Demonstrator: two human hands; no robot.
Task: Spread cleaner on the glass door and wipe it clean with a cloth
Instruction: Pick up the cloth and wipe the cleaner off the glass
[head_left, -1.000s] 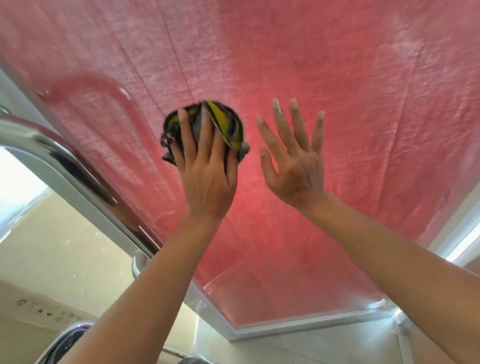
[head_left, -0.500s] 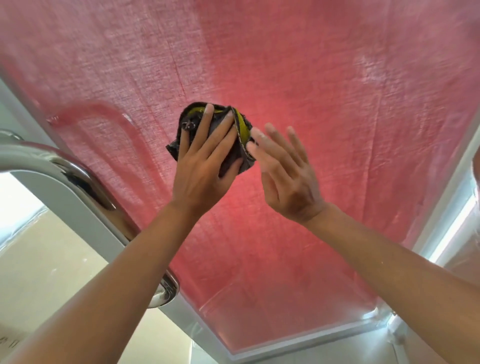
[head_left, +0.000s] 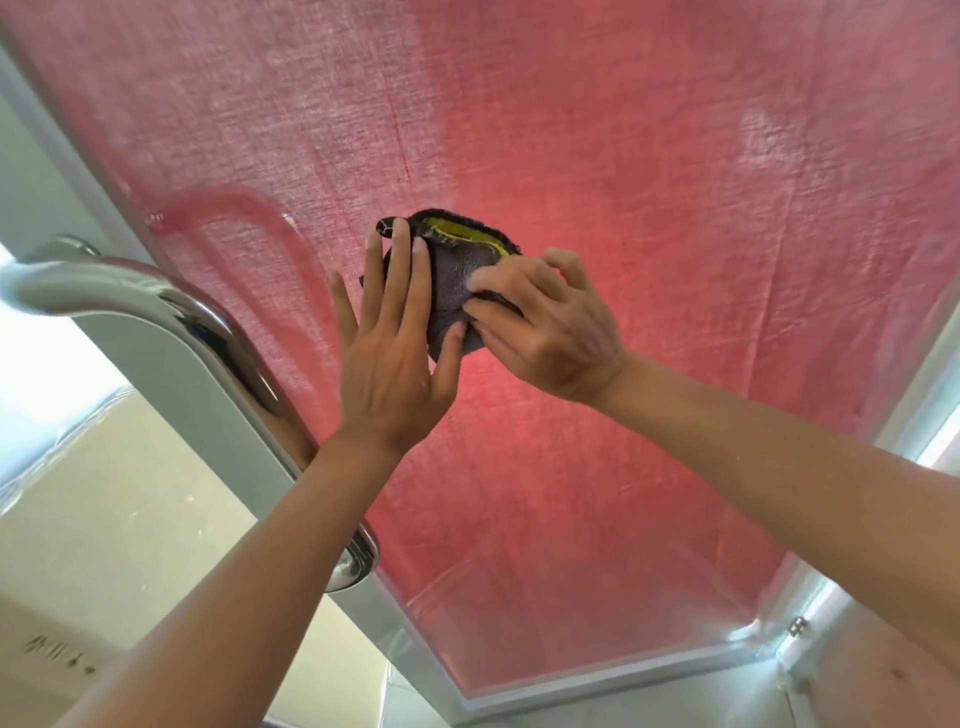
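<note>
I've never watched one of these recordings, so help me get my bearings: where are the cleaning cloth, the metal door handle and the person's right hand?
cloth (head_left: 453, 280): head view, on its grey face between the two hands.
door handle (head_left: 208, 325): head view, on the shiny curved bar.
right hand (head_left: 550, 327): head view, on the back of the hand.

Chrome handle (head_left: 171, 317) — red curtain (head_left: 675, 156) behind

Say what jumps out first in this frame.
The red curtain behind the glass door fills most of the view. At center, both hands meet on a dark cloth with yellow trim: left hand flat, right hand pinching it. A chrome handle curves at left.
</note>
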